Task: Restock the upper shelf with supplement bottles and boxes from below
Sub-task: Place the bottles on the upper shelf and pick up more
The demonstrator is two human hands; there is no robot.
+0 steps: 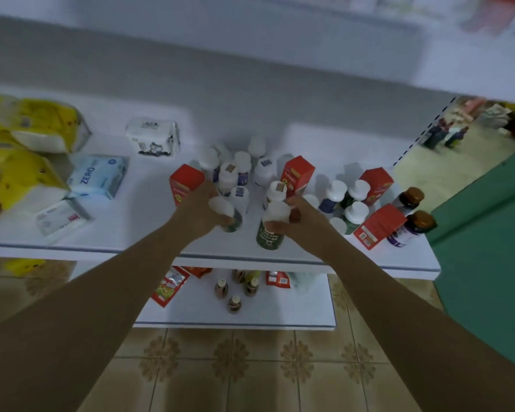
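My left hand (201,208) grips a white-capped bottle (228,214) over the front of the upper shelf (116,248). My right hand (302,215) holds a green bottle with a white cap (271,230) and seems to pinch a small brown-capped bottle (295,216) too. Behind both hands, several white-capped bottles (241,171) cluster with red boxes (186,181) (298,172). On the lower shelf (309,321) stand a few small brown bottles (235,303) beside red packets (168,288).
Yellow tissue packs (30,126), a blue pack (98,176) and white packs (153,138) fill the shelf's left side. More bottles and red boxes (379,226) lie at the right end. A green panel (482,263) stands at right. Tiled floor (250,370) lies below.
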